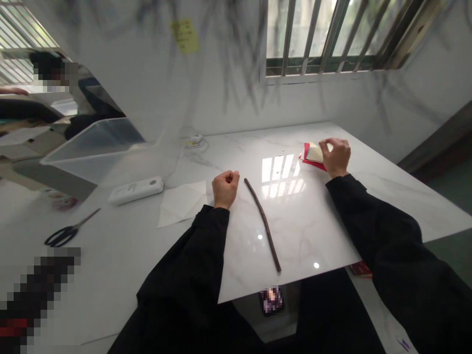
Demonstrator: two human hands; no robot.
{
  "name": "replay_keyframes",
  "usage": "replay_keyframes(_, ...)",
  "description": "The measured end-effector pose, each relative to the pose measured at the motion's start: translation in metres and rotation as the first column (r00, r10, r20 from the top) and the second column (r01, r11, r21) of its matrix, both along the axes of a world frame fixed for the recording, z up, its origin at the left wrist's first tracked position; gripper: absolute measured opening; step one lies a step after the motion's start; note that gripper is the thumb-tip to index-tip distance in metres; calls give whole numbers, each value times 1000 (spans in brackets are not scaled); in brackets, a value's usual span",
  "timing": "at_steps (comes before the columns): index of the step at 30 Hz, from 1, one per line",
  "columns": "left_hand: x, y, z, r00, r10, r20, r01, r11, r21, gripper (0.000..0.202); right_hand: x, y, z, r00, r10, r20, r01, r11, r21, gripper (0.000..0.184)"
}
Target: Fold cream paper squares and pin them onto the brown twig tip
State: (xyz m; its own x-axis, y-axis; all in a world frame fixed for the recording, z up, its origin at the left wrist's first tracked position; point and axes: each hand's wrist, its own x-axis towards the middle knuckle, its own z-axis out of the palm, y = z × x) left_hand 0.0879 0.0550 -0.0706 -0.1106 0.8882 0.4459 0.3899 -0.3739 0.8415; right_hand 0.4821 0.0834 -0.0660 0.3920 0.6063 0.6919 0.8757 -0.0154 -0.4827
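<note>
A thin, slightly bent dark brown stick [264,221] lies on the glossy white marble-patterned table [313,231], its near end close to the table's front edge. Just left of the stick's far end is the person's left hand [225,189], fingers curled into a fist; whether anything is inside it, I cannot tell. Well to the right of and beyond the stick, the right hand [336,157] has thumb and fingers bent together over a pale yellow paper pad [314,153] with flat red pieces [307,148] around it; whether it pinches the pad is unclear. Left of the stick, past the left hand, lie a creased white paper sheet [183,201], an oblong white plastic device [136,191] and, farther out, black-handled scissors [66,234].
</note>
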Motion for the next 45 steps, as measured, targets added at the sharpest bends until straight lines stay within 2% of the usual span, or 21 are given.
replay_keyframes(3, 3, -2, 4, 989, -96, 110, 94, 995, 24, 49, -41, -21, 43, 988, 152, 33, -156, 959, 237, 29)
replay_keyframes(5, 5, -3, 7, 958, -191, 217, 193, 981, 11, 42, -80, -37, 67, 958, 288, 3, -269, 891, 367, 27)
replay_keyframes(7, 7, -3, 7, 897, -303, 321, 329, 944, -29, 45, -123, -50, 77, 897, 422, -134, -304, 807, 506, 26)
replay_keyframes(8, 8, -4, 6, 867, -351, 354, 393, 918, -50, 55, -144, -54, 76, 844, 484, -229, -296, 778, 553, 26)
replay_keyframes(10, 9, -3, 4, 831, -410, 377, 472, 877, -87, 69, -179, -58, 59, 706, 585, -399, -331, 771, 545, 28)
replay_keyframes(13, 9, -1, -2, 848, -378, 372, 450, 884, -128, 56, -211, -58, 18, 501, 638, -585, -514, 763, 392, 33)
replay_keyframes(15, 7, 1, -5, 876, -307, 372, 379, 915, -139, 43, -217, -54, -4, 378, 609, -697, -569, 747, 344, 37)
replay_keyframes(17, 5, 3, -6, 898, -245, 366, 314, 939, -141, 38, -215, -50, -14, 304, 571, -763, -549, 759, 350, 40)
replay_keyframes(19, 3, 5, -5, 906, -214, 365, 282, 948, -146, 42, -208, -47, -9, 219, 568, -793, -562, 738, 373, 42)
replay_keyframes(22, 3, 3, -4, 887, -222, 404, 322, 926, -198, 58, -198, -48, 9, -34, 573, -819, -645, 614, 456, 40)
replay_keyframes(24, 5, -1, -2, 850, -253, 463, 396, 886, -242, 71, -194, -51, 20, -211, 547, -810, -658, 534, 532, 37)
replay_keyframes(26, 9, -6, 1, 783, -303, 543, 500, 826, -260, 80, -192, -53, 26, -309, 523, -795, -654, 490, 577, 34)
replay_keyframes(28, 12, -9, 3, 709, -336, 619, 583, 773, -248, 82, -191, -53, 25, -335, 498, -800, -657, 485, 577, 34)
replay_keyframes(29, 13, -9, 4, 686, -336, 645, 598, 766, -236, 82, -191, -52, 23, -330, 481, -812, -655, 503, 564, 35)
replay_keyframes(30, 12, -9, 4, 678, -322, 661, 587, 779, -222, 80, -191, -51, 20, -320, 460, -828, -647, 532, 546, 36)
replay_keyframes(32, 9, -5, 2, 699, -266, 664, 501, 844, -190, 78, -193, -49, 12, -294, 410, -864, -623, 603, 498, 40)
replay_keyframes(34, 5, 1, -3, 743, -199, 639, 381, 911, -159, 74, -197, -48, 2, -260, 367, -893, -637, 631, 444, 42)
replay_keyframes(37, 1, 8, -10, 812, -141, 566, 256, 958, -130, 74, -204, -47, -11, -111, 345, -932, -718, 621, 315, 44)
replay_keyframes(39, 1, 9, -11, 826, -141, 546, 241, 964, -115, 78, -208, -46, -17, 10, 352, -936, -724, 648, 235, 41)
replay_keyframes(41, 0, 7, -6, 785, -163, 598, 291, 948, -124, 80, -210, -45, -21, 58, 355, -933, -713, 669, 210, 37)
replay_keyframes(45, -7, 4, 7, 630, -249, 736, 523, 836, -165, 84, -208, -43, -20, -39, 328, -944, -698, 667, 260, 29)
